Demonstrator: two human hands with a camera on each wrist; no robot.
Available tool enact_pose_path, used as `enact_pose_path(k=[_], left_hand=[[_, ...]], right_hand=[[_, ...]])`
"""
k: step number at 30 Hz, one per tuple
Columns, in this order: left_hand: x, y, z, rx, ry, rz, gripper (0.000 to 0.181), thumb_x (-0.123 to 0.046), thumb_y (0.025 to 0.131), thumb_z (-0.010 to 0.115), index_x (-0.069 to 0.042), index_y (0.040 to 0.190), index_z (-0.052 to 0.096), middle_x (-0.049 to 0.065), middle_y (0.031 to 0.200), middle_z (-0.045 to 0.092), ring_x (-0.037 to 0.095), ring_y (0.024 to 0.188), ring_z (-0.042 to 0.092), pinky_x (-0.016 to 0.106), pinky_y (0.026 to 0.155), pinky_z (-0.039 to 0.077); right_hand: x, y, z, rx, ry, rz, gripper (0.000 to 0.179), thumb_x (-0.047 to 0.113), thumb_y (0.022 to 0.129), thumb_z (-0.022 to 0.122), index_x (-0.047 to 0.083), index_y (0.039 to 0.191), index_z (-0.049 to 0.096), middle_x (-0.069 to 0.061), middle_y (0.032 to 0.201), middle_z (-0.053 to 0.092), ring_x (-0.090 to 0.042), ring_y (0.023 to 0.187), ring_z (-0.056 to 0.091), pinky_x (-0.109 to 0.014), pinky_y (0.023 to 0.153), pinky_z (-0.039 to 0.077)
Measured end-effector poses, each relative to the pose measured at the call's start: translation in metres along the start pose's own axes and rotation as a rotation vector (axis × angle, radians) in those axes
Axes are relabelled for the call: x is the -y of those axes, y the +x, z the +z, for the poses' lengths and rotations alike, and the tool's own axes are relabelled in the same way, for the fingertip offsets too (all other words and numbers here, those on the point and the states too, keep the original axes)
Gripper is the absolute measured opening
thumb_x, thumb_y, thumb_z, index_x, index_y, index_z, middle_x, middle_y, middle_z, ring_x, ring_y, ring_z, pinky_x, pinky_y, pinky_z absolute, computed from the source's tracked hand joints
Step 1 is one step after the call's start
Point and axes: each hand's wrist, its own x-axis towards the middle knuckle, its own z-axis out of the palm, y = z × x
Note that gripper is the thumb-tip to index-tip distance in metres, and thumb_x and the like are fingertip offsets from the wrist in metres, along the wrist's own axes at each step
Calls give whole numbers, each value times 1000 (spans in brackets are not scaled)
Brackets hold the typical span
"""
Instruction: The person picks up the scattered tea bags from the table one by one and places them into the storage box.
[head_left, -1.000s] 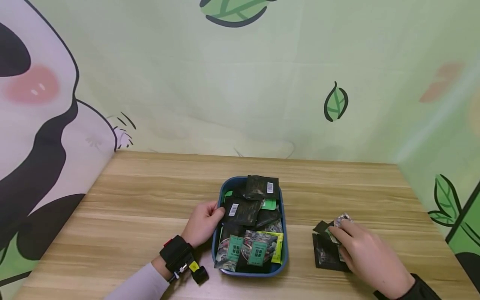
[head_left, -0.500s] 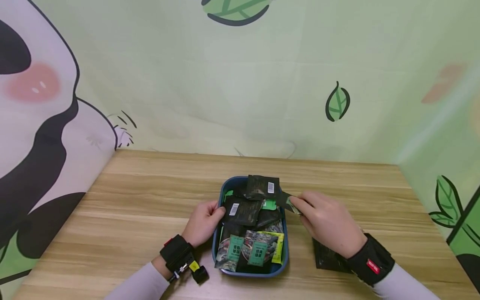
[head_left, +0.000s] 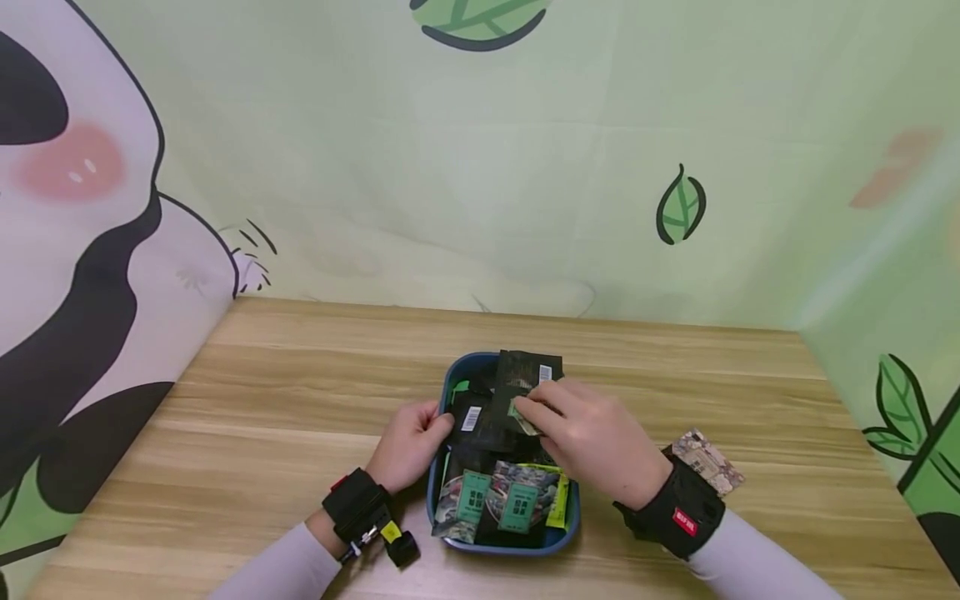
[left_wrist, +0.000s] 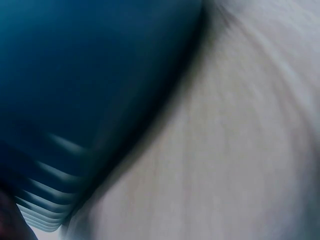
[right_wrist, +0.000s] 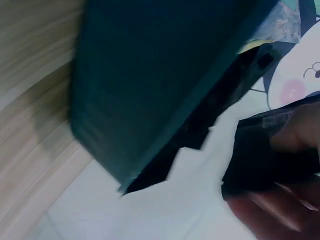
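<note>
A blue plastic basket full of small black packets stands on the table. My left hand grips its left rim, with the thumb over the edge. Its slotted blue side fills much of the left wrist view. Above the basket's right side, my right hand pinches a black packet between thumb and fingers. Under this hand lie other packets, partly hidden by it. Two packets with teal labels, one a picture packet, lean at the basket's near end beside a yellow-green packet.
A patterned packet lies on the wooden table right of the basket, partly behind my right wrist. A printed cloth with a panda and leaves stands along the table's back and sides.
My right hand has picked up a black packet from the small pile at the right and carried it left over the basket. My left hand has stayed on the rim.
</note>
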Motion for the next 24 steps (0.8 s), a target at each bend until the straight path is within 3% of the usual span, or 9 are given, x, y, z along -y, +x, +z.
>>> enact_pose_path(k=[4,7,16,24], left_hand=[[0,0,1,7,0,2,35,-24,97,54,-9,66,52,-1,56,44,17,54,48,26,49,33],[0,0,1,4,3,2,35,-24,97,54,-9,66,52,-1,57,45,17,55,49,26,50,33],[2,0,-1,3,-3,-8,35,-25,97,54,-9,66,52,-1,57,46,17,54,50,26,49,35],[0,-1,-1,-1,7,-14,35,-26,97,55,-10,66,52,-1,57,47,18,55,50,26,50,35]], right_hand=[[3,-1,-5,120,155,87,85,53,87,63,15,157,34,-7,159,32,-33,142,36,-48,106,38],[3,-4,-8,164,197,115,94,62,85,59,17,160,25,-3,165,19,-32,148,24,-51,112,30],[-7,-27,-11,182,172,151,94,64,85,58,15,160,27,-5,165,20,-30,149,24,-49,112,30],[-29,-75,-11,241,112,296,94,64,85,60,19,160,25,-7,164,23,-27,147,28,-47,111,32]])
